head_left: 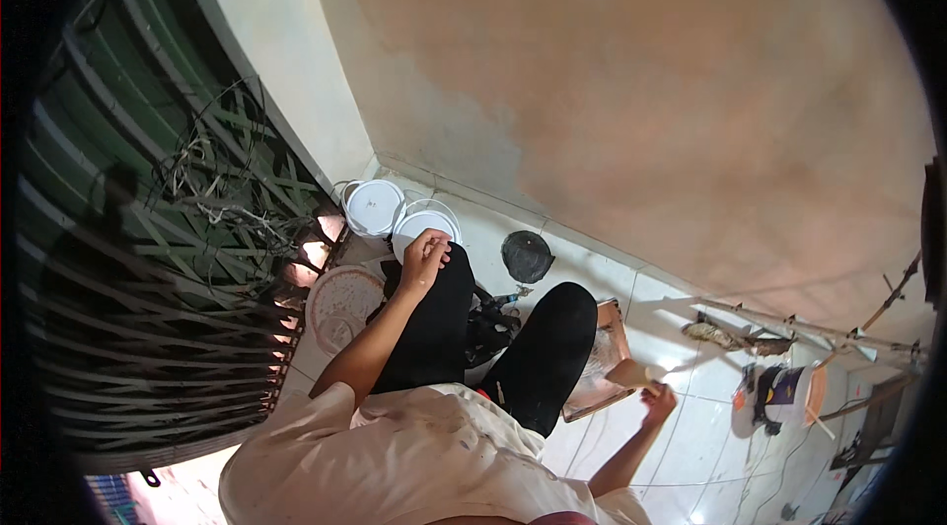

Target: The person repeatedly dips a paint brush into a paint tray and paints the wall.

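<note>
My left hand (427, 261) is over my left knee, its fingers curled in; whatever they may hold is hidden. Out to the right, my right hand (659, 407) is closed on the narrow yellowish end of a flat tan scraper-like piece (631, 374). That piece hangs just above the right edge of a shallow wooden-edged tray (578, 414). The tray is on the tiles beside my right leg, which covers part of it. Between my knees is a dark object (490, 330) that I cannot make out.
Two white lidded buckets (375, 207) stand at the wall corner, by a round pinkish basin (338, 300). A black round flat thing (528, 257) lies near the wall (631, 111). A folding metal gate (187, 328) is at left. Poles and a bucket (784, 389) are at right.
</note>
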